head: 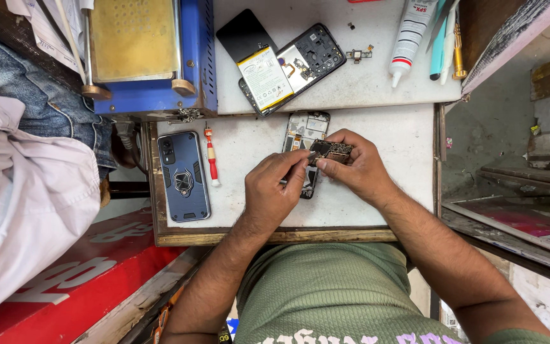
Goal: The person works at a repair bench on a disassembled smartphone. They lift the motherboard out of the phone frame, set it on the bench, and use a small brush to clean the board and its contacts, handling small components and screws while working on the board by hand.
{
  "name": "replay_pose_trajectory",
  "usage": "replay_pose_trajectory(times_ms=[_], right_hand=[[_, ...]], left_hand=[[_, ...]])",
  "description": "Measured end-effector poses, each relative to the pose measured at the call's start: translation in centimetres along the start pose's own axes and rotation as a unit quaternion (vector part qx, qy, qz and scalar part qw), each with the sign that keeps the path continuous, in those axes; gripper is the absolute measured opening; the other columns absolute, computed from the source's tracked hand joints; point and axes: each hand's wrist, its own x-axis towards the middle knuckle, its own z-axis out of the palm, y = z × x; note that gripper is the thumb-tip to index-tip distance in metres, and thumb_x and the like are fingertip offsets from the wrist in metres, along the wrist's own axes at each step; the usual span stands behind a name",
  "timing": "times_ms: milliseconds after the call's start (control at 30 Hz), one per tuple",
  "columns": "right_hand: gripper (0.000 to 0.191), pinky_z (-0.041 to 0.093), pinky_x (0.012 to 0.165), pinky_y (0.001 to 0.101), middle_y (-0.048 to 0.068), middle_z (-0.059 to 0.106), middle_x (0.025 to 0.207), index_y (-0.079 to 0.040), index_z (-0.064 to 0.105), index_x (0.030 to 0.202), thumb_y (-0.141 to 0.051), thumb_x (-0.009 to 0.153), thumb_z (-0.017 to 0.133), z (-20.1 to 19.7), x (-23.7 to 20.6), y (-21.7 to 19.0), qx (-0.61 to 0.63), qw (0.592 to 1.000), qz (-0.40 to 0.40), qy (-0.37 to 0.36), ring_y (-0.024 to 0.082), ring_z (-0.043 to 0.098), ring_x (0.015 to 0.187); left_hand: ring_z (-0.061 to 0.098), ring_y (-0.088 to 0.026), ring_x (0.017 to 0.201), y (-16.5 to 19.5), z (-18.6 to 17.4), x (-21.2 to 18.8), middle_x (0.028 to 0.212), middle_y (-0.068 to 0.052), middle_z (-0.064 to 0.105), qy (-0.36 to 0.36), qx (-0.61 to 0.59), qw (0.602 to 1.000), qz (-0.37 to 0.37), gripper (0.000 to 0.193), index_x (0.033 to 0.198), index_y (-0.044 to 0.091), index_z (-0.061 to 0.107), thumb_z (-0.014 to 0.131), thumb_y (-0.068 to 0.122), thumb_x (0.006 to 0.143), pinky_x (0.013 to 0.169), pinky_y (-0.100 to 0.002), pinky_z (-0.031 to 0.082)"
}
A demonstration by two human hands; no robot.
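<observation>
Beside hands: screwdriver [212,155]; phone case [183,176].

Black screen panel [242,33]: flat dark rectangle, far side of worktop [389,159], tilted, partly under opened phone.

Battery label [264,77]: white rectangle with yellow edging, fine dark print, on battery inside opened phone [292,68], angled.

Glue tube [410,35]: white, tapering to nozzle, red-and-dark label band, far right of worktop, nozzle pointing toward viewer.

Red signboard [77,280]: lower left, below worktop edge, red with large white lettering, slanted.

Paper sheets [46,28]: upper left corner, white, printed, overlapping.
</observation>
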Motion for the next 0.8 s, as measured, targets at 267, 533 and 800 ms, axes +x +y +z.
replay_pose_trajectory(times_ms=[267, 533, 800], right_hand=[[0.029, 0.054, 0.062, 0.0189, 0.002, 0.066, 0.088, -0.003, 0.061, 0.114, -0.015, 0.093, 0.078, -0.2, -0.3, 0.2, 0.000, 1.000, 0.016, 0.003, 0.004, 0.062, 0.075], [0.036, 0.059, 0.074, 0.0218, 0.006, 0.067, 0.098, -0.007, 0.046, 0.118, -0.011, 0.097, 0.074, 0.1, 0.0, -0.2, -0.004, 0.999, -0.035, 0.004, 0.007, 0.068, 0.089], [0.042, 0.066, 0.079, 0.0336, 0.018, 0.070, 0.100, -0.012, 0.029, 0.121, -0.007, 0.100, 0.065, 0.2, 0.1, -0.6, 0.084, 0.995, 0.012, -0.048, 0.021, 0.073, 0.087]], left_hand=[[0.073, -0.011, 0.073, 0.0, -0.3, -0.3, 0.094, -0.009, 0.077, -0.017, -0.026, 0.999, -0.045, 0.018, 0.115, 0.007, 0.074, 0.074, 0.008, 0.097, 0.058, -0.024, 0.058], [0.074, -0.009, 0.073, -0.4, 0.1, -0.3, 0.094, -0.009, 0.076, -0.034, -0.016, 0.998, -0.049, 0.018, 0.114, 0.006, 0.069, 0.075, 0.010, 0.097, 0.055, -0.022, 0.058], [0.078, -0.019, 0.097, 1.1, 0.1, -0.9, 0.107, -0.013, 0.078, 0.017, -0.071, 0.996, -0.048, 0.029, 0.127, 0.002, 0.068, 0.073, 0.008, 0.099, 0.080, -0.029, 0.064]])
